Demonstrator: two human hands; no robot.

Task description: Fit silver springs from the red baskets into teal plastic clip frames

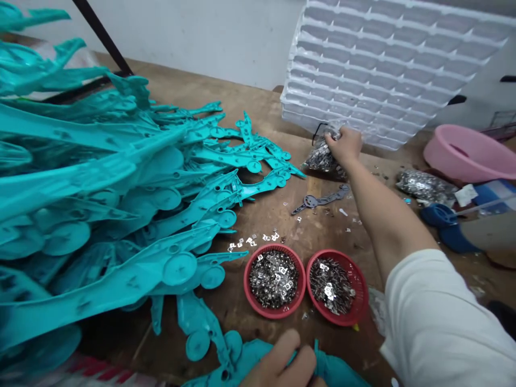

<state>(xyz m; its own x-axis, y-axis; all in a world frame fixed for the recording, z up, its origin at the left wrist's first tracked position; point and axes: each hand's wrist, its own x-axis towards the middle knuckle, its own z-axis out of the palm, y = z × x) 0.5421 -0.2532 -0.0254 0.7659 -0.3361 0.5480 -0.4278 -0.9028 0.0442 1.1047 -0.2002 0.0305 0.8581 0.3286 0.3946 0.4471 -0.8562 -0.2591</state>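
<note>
My right hand [347, 144] is closed round the top of a clear plastic bag [320, 156] of small metal parts, at the back of the table. At the bottom edge, my left hand [282, 363] has its fingers curled over a turquoise plastic part [250, 357]. Between the hands stand two red baskets, the left basket [249, 298] full of small metal clips and the right basket [362, 290] holding metal pieces and clips. A grey plastic part [318, 201] lies beyond them.
Turquoise parts [121, 166] form a large pile on the left. A wrapped stack of white trays [374, 70] stands behind. To the right are another metal-filled bag [426, 186], a pink basin [470, 156] and a blue object [439, 215]. Loose clips lie on the wooden table [274, 215].
</note>
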